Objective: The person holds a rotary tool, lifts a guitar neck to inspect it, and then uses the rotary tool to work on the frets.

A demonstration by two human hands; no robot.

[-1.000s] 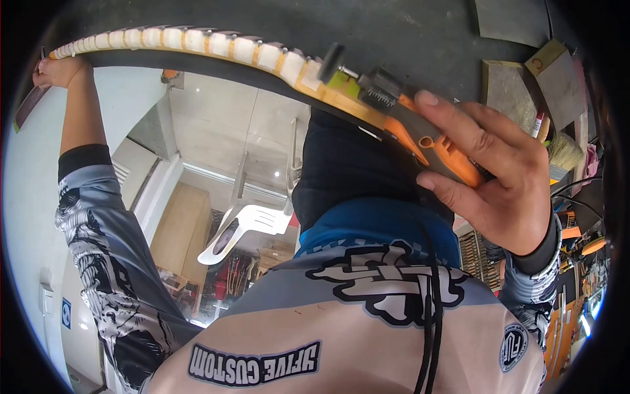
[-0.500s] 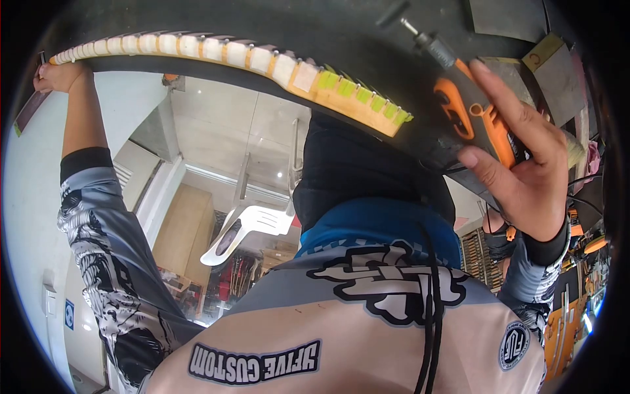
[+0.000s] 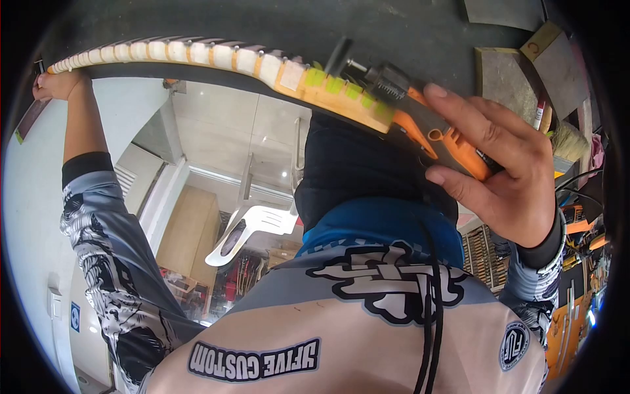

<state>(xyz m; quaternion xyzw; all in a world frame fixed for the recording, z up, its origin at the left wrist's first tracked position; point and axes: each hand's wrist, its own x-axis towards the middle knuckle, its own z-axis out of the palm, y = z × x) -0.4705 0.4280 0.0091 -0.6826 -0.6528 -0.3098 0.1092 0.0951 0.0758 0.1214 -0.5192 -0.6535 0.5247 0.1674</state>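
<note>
A long guitar neck [image 3: 223,56] lies along the near edge of the dark work surface, frets up. White tape covers the wood between its frets, with green tape on the last several spaces at the right end. My left hand [image 3: 62,85] is closed round its far left end, beside a dark flat piece [image 3: 33,119]. In my right hand [image 3: 512,157] is an orange and black rotary tool [image 3: 459,148], fingers along its top and thumb below. The tool's blurred dark wheel tip [image 3: 339,58] overlaps the green-taped frets in this view.
Grey flat plates [image 3: 505,77] lie on the black work surface [image 3: 282,23] at the upper right. Near them are a tan fibrous roll [image 3: 569,143] and black cables [image 3: 581,187]. A white plastic seat [image 3: 259,222] stands below, and tools hang at the lower right.
My right hand has moved left with the rotary tool, bringing its tip from right of the neck to over the green-taped end. My left hand has stayed at the neck's left end.
</note>
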